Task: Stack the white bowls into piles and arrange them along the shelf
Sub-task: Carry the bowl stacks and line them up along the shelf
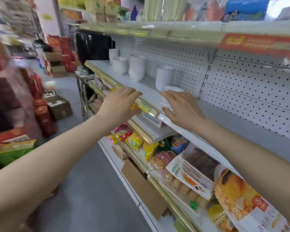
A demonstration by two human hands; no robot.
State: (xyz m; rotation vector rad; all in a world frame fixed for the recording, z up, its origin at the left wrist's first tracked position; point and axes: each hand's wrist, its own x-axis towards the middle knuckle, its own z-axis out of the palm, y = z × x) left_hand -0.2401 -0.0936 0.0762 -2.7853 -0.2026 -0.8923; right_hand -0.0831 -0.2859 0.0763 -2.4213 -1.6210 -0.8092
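Observation:
Several piles of white bowls stand along the white shelf (136, 84): one pile (118, 64) at the far left, a taller pile (137, 67) beside it, and a pile (164, 76) further right by the pegboard. A low pile of shallow white bowls (172, 89) sits near the shelf's front edge. My right hand (181, 108) lies over the front of this low pile with fingers spread and straight. My left hand (120, 104) hovers at the shelf's front rail, fingers relaxed, holding nothing. The view is blurred.
An upper shelf (174, 30) with packaged goods hangs above. Snack packets (137, 143) and cake boxes (187, 178) fill the shelf below. Cardboard boxes (59, 108) and red goods (43, 114) stand on the grey aisle floor to the left.

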